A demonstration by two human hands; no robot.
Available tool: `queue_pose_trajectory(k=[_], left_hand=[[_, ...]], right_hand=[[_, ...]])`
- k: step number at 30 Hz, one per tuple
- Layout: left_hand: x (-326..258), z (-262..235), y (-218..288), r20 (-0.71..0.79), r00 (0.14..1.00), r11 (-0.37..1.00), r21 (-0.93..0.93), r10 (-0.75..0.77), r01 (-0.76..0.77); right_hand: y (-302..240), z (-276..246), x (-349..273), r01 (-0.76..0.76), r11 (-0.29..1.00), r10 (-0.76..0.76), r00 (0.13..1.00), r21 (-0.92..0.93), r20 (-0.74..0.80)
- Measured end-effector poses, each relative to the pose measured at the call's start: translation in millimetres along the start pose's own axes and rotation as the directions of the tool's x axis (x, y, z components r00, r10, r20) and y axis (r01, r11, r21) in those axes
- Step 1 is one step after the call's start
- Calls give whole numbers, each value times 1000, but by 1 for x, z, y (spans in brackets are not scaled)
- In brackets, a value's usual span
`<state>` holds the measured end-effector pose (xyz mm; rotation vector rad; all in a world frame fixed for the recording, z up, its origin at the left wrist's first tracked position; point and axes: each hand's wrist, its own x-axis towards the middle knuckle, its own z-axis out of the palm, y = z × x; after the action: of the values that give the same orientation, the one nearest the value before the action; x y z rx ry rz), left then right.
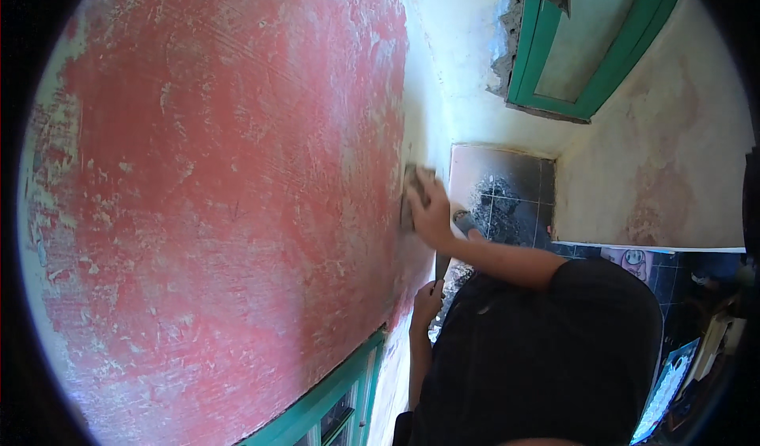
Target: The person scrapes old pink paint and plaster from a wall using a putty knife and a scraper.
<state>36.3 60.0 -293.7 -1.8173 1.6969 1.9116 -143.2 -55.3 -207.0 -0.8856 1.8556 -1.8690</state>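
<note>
My right hand (431, 211) reaches across to the red-painted wall (237, 177) and presses a flat grey block (408, 201) against its edge, where the red meets pale plaster. The fingers are wrapped over the block; blur hides its exact kind. Lower down, close to the wall, my left hand (427, 302) is closed around a dark, narrow, flat-looking tool (442, 267). Most of that tool is hidden by the hand and my black shirt. The red paint is scuffed, with pale patches showing through.
Below lies a dark tiled floor (522, 181) strewn with pale flakes. A green-framed window (566, 102) with broken plaster beside it is at the upper right. Another green frame (324, 406) borders the red wall at the bottom. A pink item (631, 261) lies at right.
</note>
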Motion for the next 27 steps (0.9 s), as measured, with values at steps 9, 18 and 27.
queue_pose_trajectory(k=[9,18,27], left_hand=[[-8,-14,39,74,990,987,-112,121,-112],[-18,-26,72,86,979,981,-84,183,-176],[-21,-35,74,56,998,999,-24,37,-35]], right_hand=[[17,8,31,44,989,-59,993,-143,-107],[26,10,129,-114,991,101,984,-76,-149],[22,8,59,79,993,-91,986,-89,-140]])
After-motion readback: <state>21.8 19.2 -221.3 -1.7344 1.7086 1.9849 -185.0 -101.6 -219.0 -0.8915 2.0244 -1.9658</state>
